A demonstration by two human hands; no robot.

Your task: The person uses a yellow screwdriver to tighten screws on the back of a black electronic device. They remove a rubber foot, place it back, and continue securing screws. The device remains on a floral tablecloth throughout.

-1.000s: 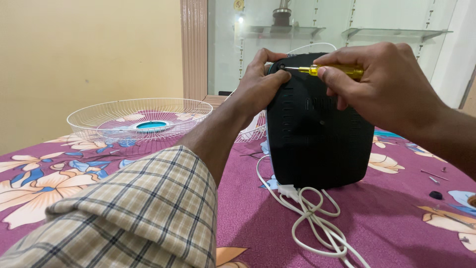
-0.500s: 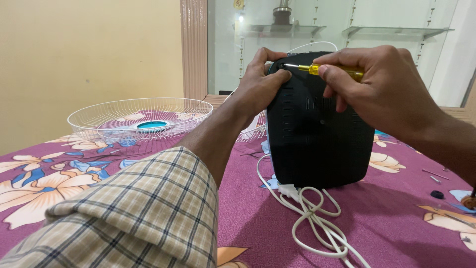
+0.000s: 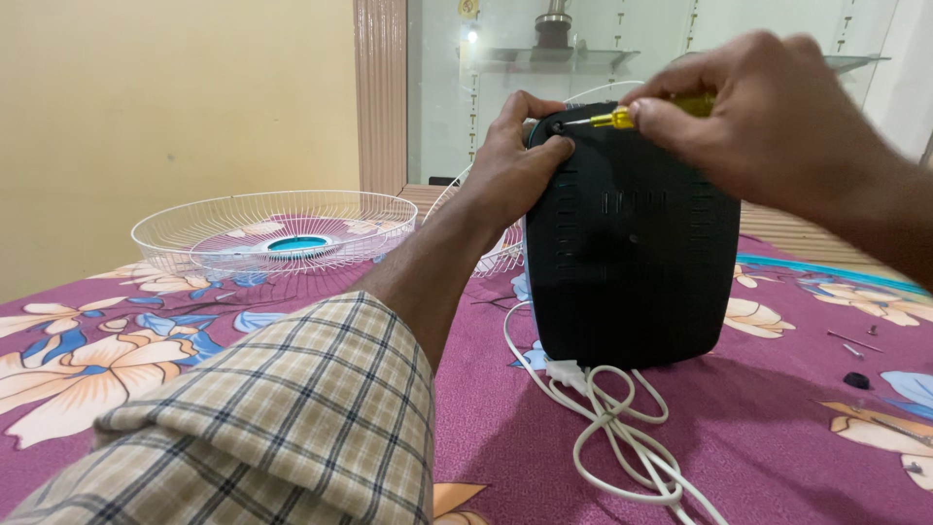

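Note:
A black plastic fan housing (image 3: 632,272) stands upright on the purple flowered cloth. My left hand (image 3: 510,165) grips its upper left corner, thumb pressed just below a screw hole. My right hand (image 3: 768,126) holds a yellow-handled screwdriver (image 3: 622,118), whose metal tip sits in that screw hole at the top left of the housing. A white power cord (image 3: 607,428) runs from the base of the housing and lies looped on the cloth in front.
A white wire fan guard (image 3: 272,233) with a blue centre lies on the cloth at the left. Another wire guard (image 3: 501,255) shows behind the housing. Loose screws (image 3: 853,342) and a small black cap (image 3: 856,380) lie at the right. Glass shelves hang on the back wall.
My right hand has risen and tilted, so the screwdriver handle now sits higher. The tip stays at the screw hole. My left hand keeps its grip.

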